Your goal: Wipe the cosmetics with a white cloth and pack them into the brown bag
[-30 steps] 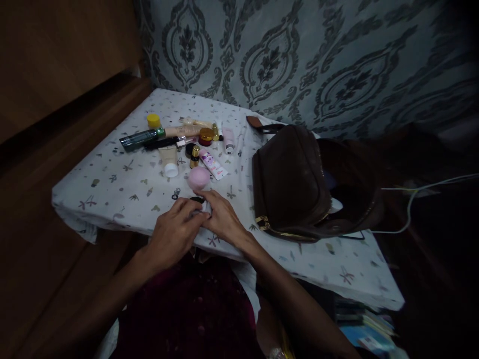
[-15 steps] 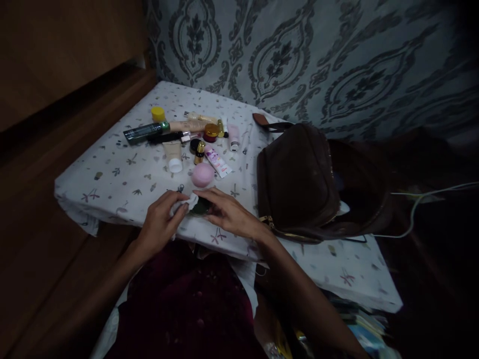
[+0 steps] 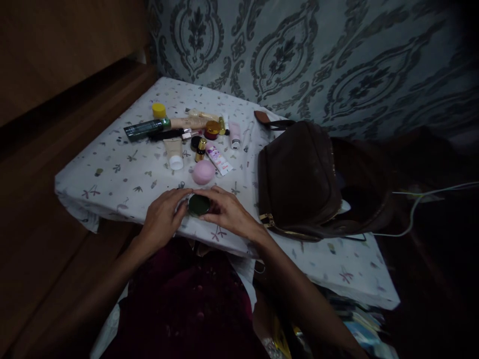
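My right hand (image 3: pixel 224 209) grips a round, dark green container (image 3: pixel 198 205) at the table's front edge, thumb below and fingers above. Its dark, flat round face is turned up; whether it is a jar or a compact I cannot tell. On the other side, my left hand (image 3: pixel 164 212) is closed against the container's rim, its fingers meeting those of my right hand. The white tissue seen in my left hand a moment earlier is now almost wholly hidden by the fingers. Just beyond both hands lies a pink egg-shaped item (image 3: pixel 203 172).
Tubes, small bottles and jars lie further back, among them a beige tube (image 3: pixel 173 152), a pink-and-white tube (image 3: pixel 219 159), a green tube (image 3: pixel 145 129) and a yellow-lidded jar (image 3: pixel 158 110). A brown leather bag (image 3: pixel 295 179) stands on the right of the patterned tablecloth (image 3: pixel 112 174).
The white tissue, bunched over the container's left side before, has gone out of sight behind my left fingers. More of the container's round dark face shows.
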Demonstrator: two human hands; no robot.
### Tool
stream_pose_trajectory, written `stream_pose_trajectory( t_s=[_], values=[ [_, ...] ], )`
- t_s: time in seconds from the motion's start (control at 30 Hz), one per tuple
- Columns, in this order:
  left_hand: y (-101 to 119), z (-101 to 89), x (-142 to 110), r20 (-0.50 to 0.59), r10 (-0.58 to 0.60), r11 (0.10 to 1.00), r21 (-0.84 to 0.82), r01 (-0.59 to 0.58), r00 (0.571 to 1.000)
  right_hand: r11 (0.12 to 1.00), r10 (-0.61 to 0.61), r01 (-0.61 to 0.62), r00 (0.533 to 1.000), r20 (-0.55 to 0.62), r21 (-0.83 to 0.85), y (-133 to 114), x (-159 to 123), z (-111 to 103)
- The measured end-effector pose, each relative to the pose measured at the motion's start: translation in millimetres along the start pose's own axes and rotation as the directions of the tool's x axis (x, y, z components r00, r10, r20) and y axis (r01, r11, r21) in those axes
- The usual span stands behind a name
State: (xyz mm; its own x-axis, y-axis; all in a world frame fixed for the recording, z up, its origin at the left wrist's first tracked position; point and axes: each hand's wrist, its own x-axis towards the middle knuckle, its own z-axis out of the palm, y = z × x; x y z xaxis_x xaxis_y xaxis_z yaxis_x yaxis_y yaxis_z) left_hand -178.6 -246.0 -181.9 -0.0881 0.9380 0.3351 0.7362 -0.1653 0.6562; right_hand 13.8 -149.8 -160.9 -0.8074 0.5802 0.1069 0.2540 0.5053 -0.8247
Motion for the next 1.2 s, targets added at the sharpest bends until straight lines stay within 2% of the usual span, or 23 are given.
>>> stream_pose_trajectory(
  t_s=[0.13,0.27,0.33,0.43,0.5,0.57,0.67,0.83,1.0,1.1,1.2],
  values=[
    [1.7,-1.4,1.1,0.054,-0.021,0.999,0.033,0.02,0.998,0.997,0.042,-0.049,0.992,-0.12,-0.057,-1.7,-0.9,12.3],
    [2.6,-2.3,1.2,0.049,-0.054,0.998,0.023,0.053,0.997,0.98,0.141,-0.178,0.94,-0.311,-0.093,-6.2,-1.4,25.0],
    [2.0,-2.9,1.0,0.05,-0.066,0.998,-0.003,0.067,0.997,0.977,0.152,-0.189,0.945,-0.29,-0.103,-8.0,-1.8,23.5],
    [-0.1,-3.9,1.1,0.06,-0.087,0.994,-0.06,0.09,0.994,0.991,0.077,-0.086,0.994,-0.084,-0.106,-9.4,-3.0,9.5],
    [-1.4,-4.2,1.4,0.061,-0.093,0.992,-0.078,0.098,0.994,0.995,-0.001,0.006,0.999,0.047,-0.097,-9.6,-3.7,-2.0],
    [-1.7,-4.0,1.6,0.054,-0.09,0.993,-0.075,0.094,0.995,0.994,-0.058,0.067,0.993,0.102,-0.089,-9.2,-3.5,-9.6],
    [0.3,-3.2,1.2,0.045,-0.082,0.994,-0.061,0.085,0.996,0.995,-0.053,0.06,0.996,0.075,-0.081,-7.0,-1.1,-10.8],
    [4.9,-1.5,-1.0,0.031,-0.067,0.996,-0.05,0.069,0.997,0.993,0.034,-0.041,0.997,-0.064,-0.115,-2.5,3.1,-2.0],
    [9.3,0.7,-0.7,-0.027,-0.039,0.99,-0.139,0.035,0.999,0.997,0.039,-0.048,0.991,-0.13,-0.065,-3.0,1.5,2.3],
    [14.3,1.7,1.5,-0.048,-0.006,0.988,-0.154,-0.001,0.999,0.993,0.115,-0.108,0.971,-0.211,0.045,-3.5,-0.9,7.5],
    [20.5,4.2,3.8,-0.054,0.034,0.988,-0.147,-0.042,0.998,0.94,0.25,-0.177,0.938,-0.239,0.292,-2.5,-3.4,13.9]
  ],
)
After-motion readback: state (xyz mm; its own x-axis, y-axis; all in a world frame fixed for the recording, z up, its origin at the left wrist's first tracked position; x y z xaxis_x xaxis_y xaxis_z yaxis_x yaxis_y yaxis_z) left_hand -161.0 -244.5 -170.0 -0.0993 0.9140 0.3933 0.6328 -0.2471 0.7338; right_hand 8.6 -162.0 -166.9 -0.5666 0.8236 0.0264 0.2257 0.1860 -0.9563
